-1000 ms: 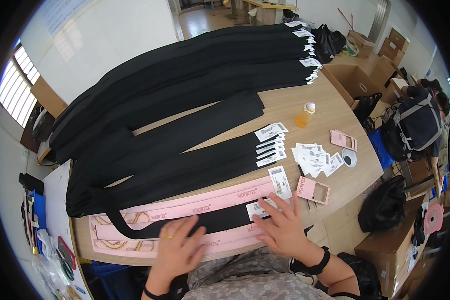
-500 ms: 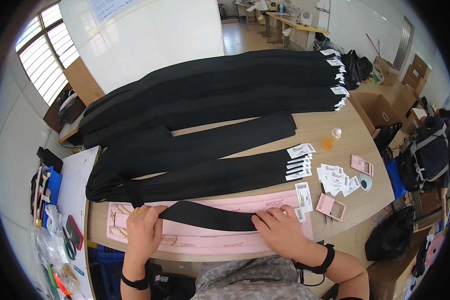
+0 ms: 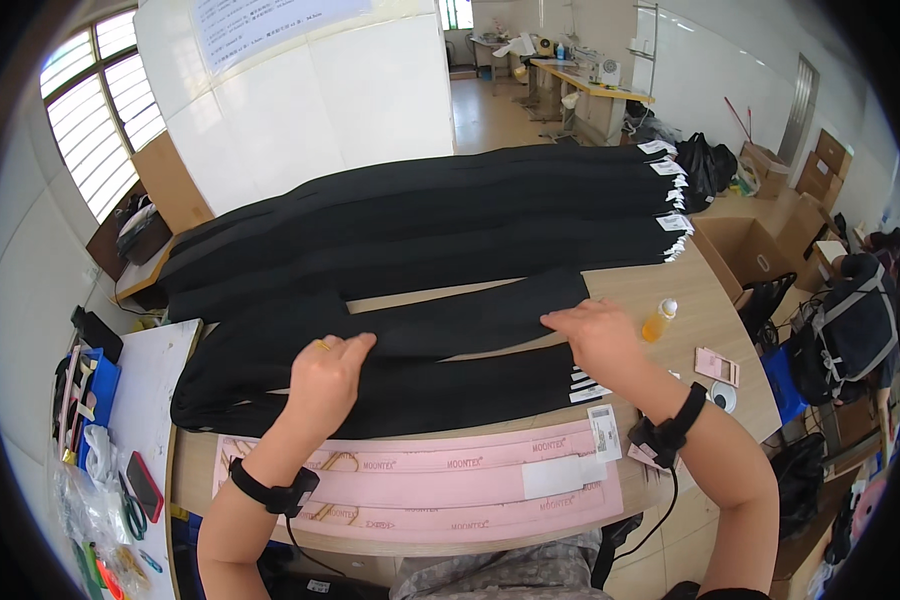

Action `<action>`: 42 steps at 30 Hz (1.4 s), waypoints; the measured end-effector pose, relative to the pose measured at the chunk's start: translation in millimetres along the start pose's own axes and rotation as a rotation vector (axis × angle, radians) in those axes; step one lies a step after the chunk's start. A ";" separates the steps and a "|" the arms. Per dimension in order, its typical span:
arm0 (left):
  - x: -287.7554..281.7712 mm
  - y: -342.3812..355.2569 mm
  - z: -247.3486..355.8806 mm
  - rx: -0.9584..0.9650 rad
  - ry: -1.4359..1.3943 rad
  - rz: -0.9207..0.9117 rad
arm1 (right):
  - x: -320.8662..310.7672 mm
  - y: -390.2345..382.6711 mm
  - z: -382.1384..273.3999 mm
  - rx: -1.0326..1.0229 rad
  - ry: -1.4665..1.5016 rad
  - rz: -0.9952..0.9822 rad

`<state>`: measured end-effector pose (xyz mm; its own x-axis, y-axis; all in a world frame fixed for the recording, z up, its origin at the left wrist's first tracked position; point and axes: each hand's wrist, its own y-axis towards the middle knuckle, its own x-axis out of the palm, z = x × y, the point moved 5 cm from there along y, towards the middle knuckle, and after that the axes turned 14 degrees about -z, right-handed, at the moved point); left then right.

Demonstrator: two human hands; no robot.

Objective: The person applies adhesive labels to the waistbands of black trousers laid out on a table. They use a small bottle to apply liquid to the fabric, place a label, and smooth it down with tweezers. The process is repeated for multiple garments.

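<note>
My left hand (image 3: 327, 385), with a ring on one finger, is closed with its fingertips at the near edge of a black fabric strip (image 3: 460, 318) on the middle pile. Close to that strip's right end, my right hand (image 3: 598, 338) has its fingers bent and pinched at the edge. In front of this pile lies another bundle of black strips (image 3: 470, 388), white labels (image 3: 587, 386) at its right end. Nearest me is a long pink printed board (image 3: 400, 487), a blank white paper (image 3: 564, 477) and a printed label (image 3: 604, 432) on its right part.
Larger stacks of black strips (image 3: 440, 195) with white labels fill the table's far side. At the right stand a bottle of orange liquid (image 3: 660, 320), a pink card frame (image 3: 717, 366) and a round container (image 3: 722, 397). A side table (image 3: 155, 390) holds scissors and bags at left.
Both hands have moved forward from the pink board to the middle pile. The black strip they held over the board is gone from there, uncovering the board. The view has tilted up slightly.
</note>
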<state>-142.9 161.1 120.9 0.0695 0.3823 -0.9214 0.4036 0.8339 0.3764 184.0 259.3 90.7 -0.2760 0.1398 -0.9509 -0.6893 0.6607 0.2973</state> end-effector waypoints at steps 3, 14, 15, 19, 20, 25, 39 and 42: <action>45.6 -16.1 4.9 0.054 0.040 -0.248 | 38.6 -2.5 10.8 -0.036 -0.010 -0.267; 49.8 -31.6 31.8 0.053 -0.020 -0.506 | 64.9 40.7 72.5 0.260 -0.184 -0.359; 50.6 -31.3 31.7 0.053 -0.032 -0.511 | 67.6 42.6 73.9 0.283 -0.186 -0.376; 45.6 -27.3 29.3 0.038 -0.077 -0.484 | 66.3 46.5 79.3 0.387 -0.139 -0.441; 44.4 -26.0 26.5 0.021 -0.109 -0.481 | 66.4 48.1 81.2 0.401 -0.123 -0.470; 43.2 -11.9 16.3 -0.017 -0.187 -0.413 | 62.8 43.4 89.6 0.427 -0.120 -0.487; 57.1 5.2 2.2 -0.111 -0.096 -0.328 | 52.3 41.4 66.3 0.391 -0.397 -0.445; 59.7 2.9 2.4 -0.126 -0.094 -0.370 | 59.2 38.8 64.0 0.332 -0.479 -0.451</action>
<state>-135.5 185.4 66.8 0.0256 0.0135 -0.9996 0.3019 0.9531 0.0206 183.7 340.4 40.5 0.3613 0.0587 -0.9306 -0.4065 0.9081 -0.1006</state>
